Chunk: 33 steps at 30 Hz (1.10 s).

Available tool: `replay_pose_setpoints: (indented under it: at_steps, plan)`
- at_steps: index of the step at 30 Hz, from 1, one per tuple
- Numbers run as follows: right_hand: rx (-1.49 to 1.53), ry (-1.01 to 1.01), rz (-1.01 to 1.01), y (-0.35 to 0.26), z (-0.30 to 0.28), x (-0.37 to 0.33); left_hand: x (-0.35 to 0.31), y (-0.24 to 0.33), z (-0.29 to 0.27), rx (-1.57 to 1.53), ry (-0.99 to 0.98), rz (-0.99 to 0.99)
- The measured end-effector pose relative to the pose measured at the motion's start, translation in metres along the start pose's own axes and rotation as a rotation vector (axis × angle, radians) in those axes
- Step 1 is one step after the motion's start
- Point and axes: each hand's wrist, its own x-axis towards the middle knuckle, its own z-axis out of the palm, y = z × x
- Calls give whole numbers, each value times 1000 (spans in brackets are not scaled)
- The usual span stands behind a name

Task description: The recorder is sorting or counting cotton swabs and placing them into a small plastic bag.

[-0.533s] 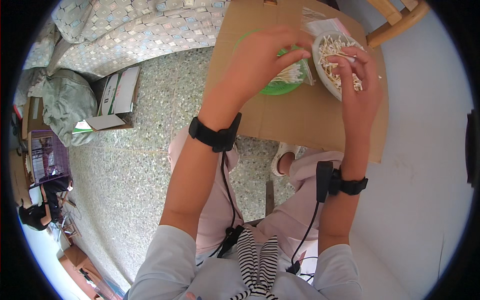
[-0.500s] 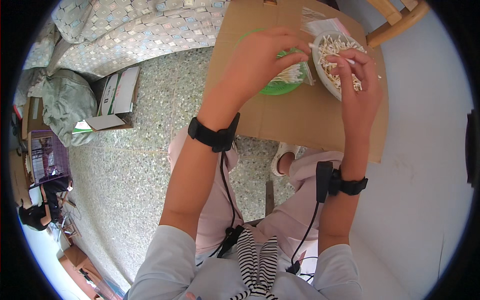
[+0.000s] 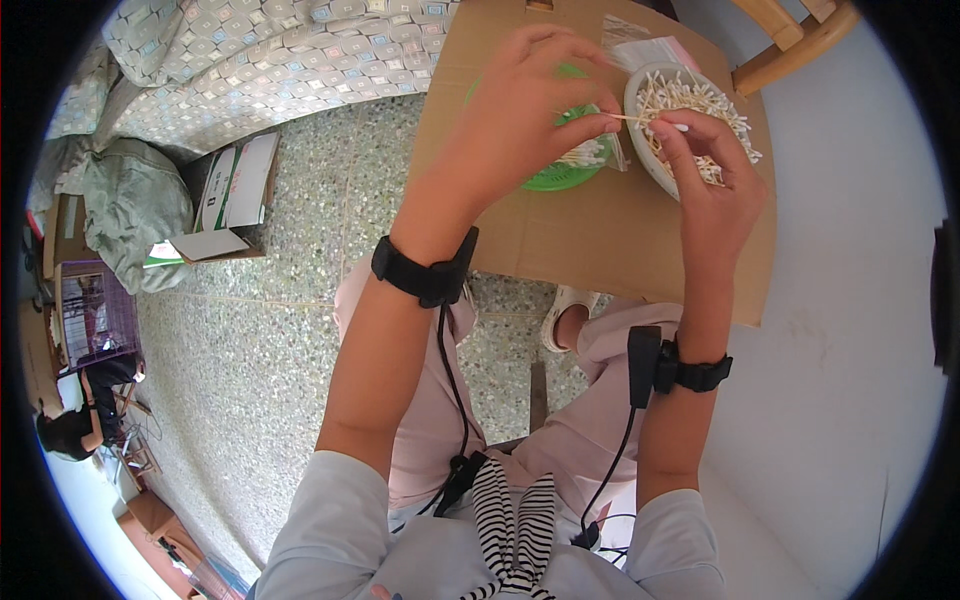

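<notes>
We see a cotton swab (image 3: 638, 119) held in the air, its thin pale stick spanning the space between the two hands. The left hand (image 3: 545, 95) pinches one end between thumb and forefinger, its other fingers loosely bent above a green basket (image 3: 560, 181); the right hand (image 3: 720, 175) grasps the other end with thumb and forefinger, a white cotton tip showing beside them, over the near part of a white bowl (image 3: 650, 163). We find the bowl heaped with loose swabs (image 3: 690, 95), close to the right edge of the cardboard sheet (image 3: 590, 245), and the basket to its left, partly hidden by the left hand, with more swabs inside. Toward the sheet's far right corner, just beyond the bowl, we notice a clear plastic bag (image 3: 655, 52). Past the left edge, we make out patterned cloth (image 3: 290, 60) and a speckled floor (image 3: 300, 270)
</notes>
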Motion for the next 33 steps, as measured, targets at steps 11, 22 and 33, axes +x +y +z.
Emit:
replay_pose_setpoints:
  at_steps: [11,22,33]
  plan:
    - [86,-71,-62,-4,9,-4,-2,2,8,-79,-56,9]
    - [126,-145,151,20,-11,3,15,13,-19,-104,16,-110]
    - [-27,-300,-21,14,8,-3,12,23,-8,-191,58,-22]
